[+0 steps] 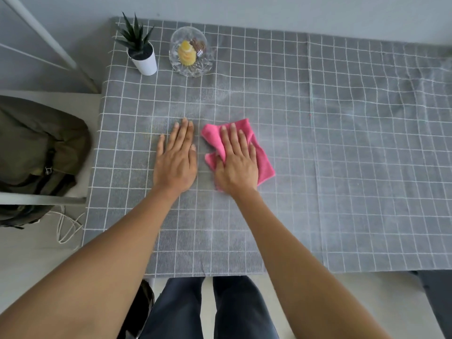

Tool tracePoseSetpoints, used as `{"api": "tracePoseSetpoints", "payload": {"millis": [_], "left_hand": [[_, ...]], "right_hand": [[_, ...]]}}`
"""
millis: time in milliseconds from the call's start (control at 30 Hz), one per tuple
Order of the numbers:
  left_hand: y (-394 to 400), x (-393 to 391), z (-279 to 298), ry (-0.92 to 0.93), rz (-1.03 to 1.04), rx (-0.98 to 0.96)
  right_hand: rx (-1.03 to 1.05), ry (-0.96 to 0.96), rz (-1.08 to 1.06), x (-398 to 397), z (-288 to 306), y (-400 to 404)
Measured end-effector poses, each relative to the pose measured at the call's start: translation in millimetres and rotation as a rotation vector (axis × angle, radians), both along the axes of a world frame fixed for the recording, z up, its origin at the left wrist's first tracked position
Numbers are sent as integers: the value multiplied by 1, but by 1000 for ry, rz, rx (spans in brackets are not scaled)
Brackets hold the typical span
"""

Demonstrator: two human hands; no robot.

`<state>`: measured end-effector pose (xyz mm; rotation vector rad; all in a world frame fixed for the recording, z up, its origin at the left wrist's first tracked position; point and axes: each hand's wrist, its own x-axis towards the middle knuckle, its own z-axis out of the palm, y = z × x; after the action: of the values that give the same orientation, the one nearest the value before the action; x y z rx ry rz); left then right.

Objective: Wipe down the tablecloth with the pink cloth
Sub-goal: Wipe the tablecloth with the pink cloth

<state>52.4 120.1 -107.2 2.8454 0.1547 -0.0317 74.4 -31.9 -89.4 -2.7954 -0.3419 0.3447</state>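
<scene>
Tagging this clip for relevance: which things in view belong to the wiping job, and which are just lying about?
Part of the job:
- pink cloth, pressed flat under the right hand
- grey checked tablecloth
- left hand, flat on the tablecloth beside the cloth

Just lying about:
- potted plant
- glass dish holding a yellow item
- olive bag off the table's left side
- white cord on the floor

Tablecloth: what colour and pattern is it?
The tablecloth is grey with a grid of thin white lines, seen in the head view.
</scene>
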Motion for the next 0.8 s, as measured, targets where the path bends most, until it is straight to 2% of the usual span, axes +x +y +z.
{"api": "tracePoseSetpoints", "payload": {"millis": [100, 267, 333, 567, 667, 800], "left_hand": [[1, 0, 0, 10, 1, -4], [2, -1, -1, 20, -4, -10], [2, 0, -1, 22, 2, -3], [9, 4, -1, 55, -42, -62], [21, 16, -3, 47, -55, -36], [43, 55, 0, 55, 31, -38]], "right_hand": [[-58, -33, 41, 8, -4, -32], [-144, -45, -229, 28, -2, -100], [-109, -24, -348, 34, -1, -119], [-16, -20, -703, 47, -2, -62], [-13, -32, -593, 52, -4, -26], [-40, -19, -137, 53, -2, 22]]}}
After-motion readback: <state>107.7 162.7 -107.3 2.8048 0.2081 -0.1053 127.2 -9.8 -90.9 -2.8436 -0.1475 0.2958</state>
